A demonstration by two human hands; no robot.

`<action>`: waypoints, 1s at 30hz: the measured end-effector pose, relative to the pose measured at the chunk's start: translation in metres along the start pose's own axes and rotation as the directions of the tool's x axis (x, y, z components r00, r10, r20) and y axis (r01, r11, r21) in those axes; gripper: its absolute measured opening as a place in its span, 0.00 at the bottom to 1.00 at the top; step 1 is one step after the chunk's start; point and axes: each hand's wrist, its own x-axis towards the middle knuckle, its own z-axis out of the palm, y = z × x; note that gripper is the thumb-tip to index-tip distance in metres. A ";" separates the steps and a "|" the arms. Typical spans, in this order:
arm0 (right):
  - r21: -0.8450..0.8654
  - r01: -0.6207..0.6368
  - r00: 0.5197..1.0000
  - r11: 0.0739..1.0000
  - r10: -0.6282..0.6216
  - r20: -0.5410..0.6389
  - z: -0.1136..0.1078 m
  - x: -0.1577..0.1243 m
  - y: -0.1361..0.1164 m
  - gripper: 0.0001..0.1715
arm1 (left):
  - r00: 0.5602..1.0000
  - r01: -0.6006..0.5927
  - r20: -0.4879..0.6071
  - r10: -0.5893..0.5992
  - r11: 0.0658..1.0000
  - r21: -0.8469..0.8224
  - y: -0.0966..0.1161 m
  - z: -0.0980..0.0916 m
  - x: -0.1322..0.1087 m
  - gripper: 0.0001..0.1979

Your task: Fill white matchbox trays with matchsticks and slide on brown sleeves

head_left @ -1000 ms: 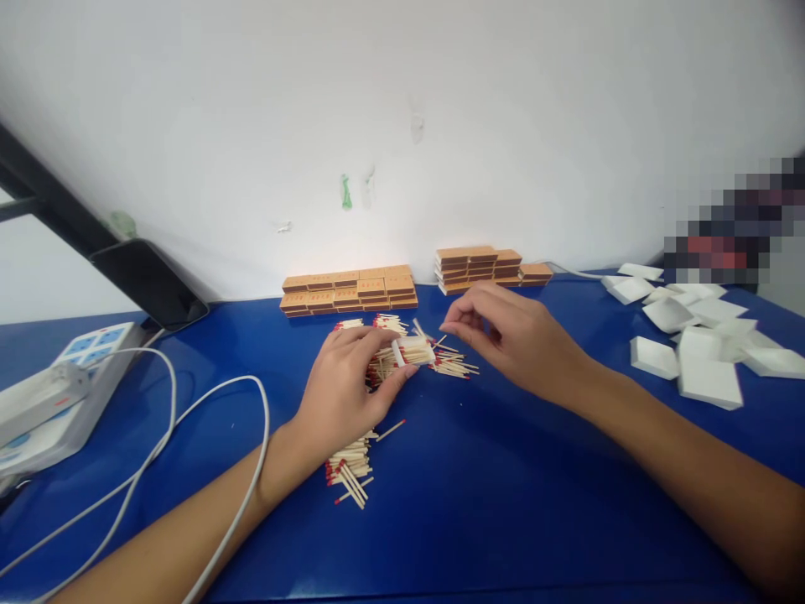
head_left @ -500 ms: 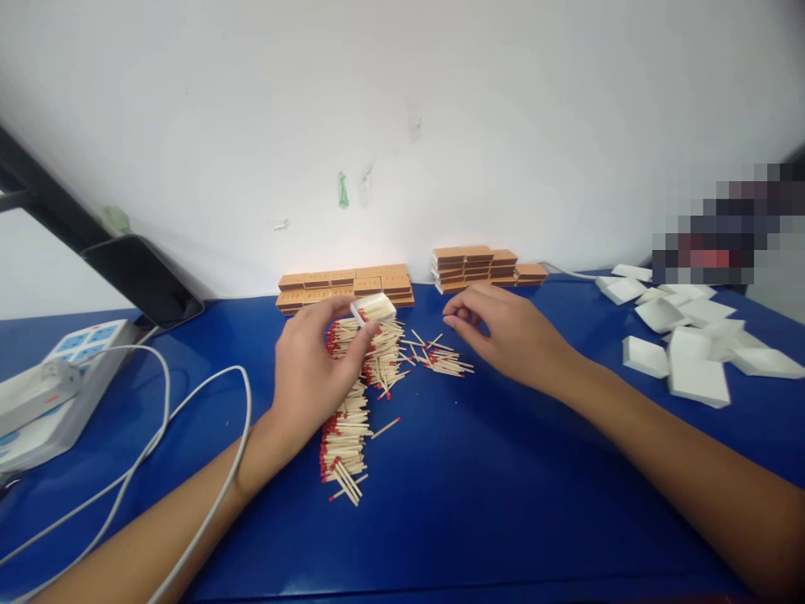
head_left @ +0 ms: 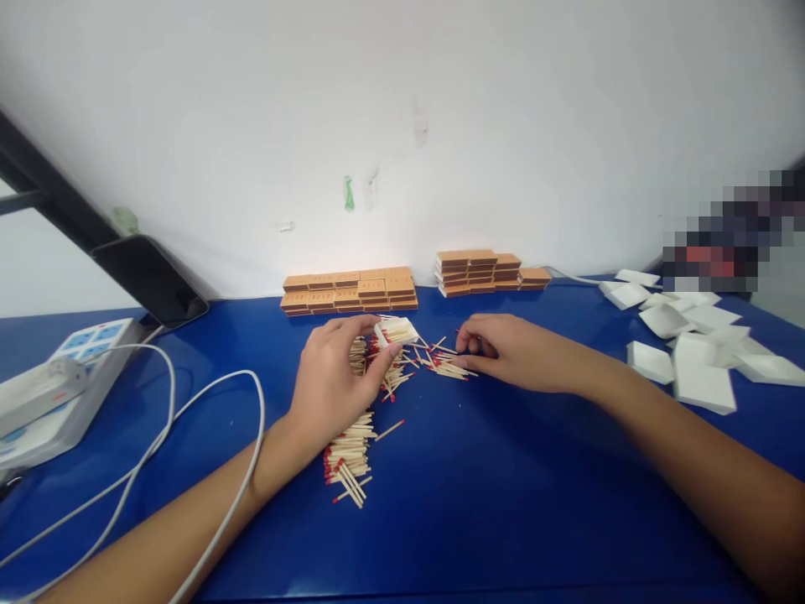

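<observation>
My left hand (head_left: 333,377) is closed on a small white matchbox tray (head_left: 396,330) filled with matches, holding it just above a long pile of red-tipped matches (head_left: 352,445) on the blue table (head_left: 478,495). My right hand (head_left: 509,352) rests low on the table, its fingers pinched over a smaller scatter of loose matches (head_left: 440,362); whether a match is between them is hidden. The two hands are about a hand's width apart.
Two stacks of brown matchbox sleeves (head_left: 349,290) (head_left: 484,270) stand against the white wall. Several empty white trays (head_left: 688,335) lie at the right. A power strip (head_left: 56,386), white cables (head_left: 207,419) and a dark phone (head_left: 151,281) occupy the left side.
My left hand lifted the filled tray off the pile, then lowered it and shifted it right. My right hand dropped from above the table onto the loose matches.
</observation>
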 end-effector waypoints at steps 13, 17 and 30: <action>0.137 -0.013 0.999 0.990 0.008 0.038 -0.004 -0.002 -0.001 0.17 | 0.998 -0.034 0.046 0.035 0.999 -0.011 0.001 0.000 0.000 0.15; 0.306 0.011 0.998 0.952 -0.031 0.059 -0.009 -0.005 -0.011 0.20 | 0.993 -0.067 0.093 0.068 0.998 -0.020 0.000 0.003 -0.003 0.18; 0.429 0.134 0.989 0.893 -0.093 -0.114 0.013 -0.006 -0.038 0.17 | 0.967 -0.165 0.169 0.191 0.973 -0.158 0.007 0.003 -0.007 0.17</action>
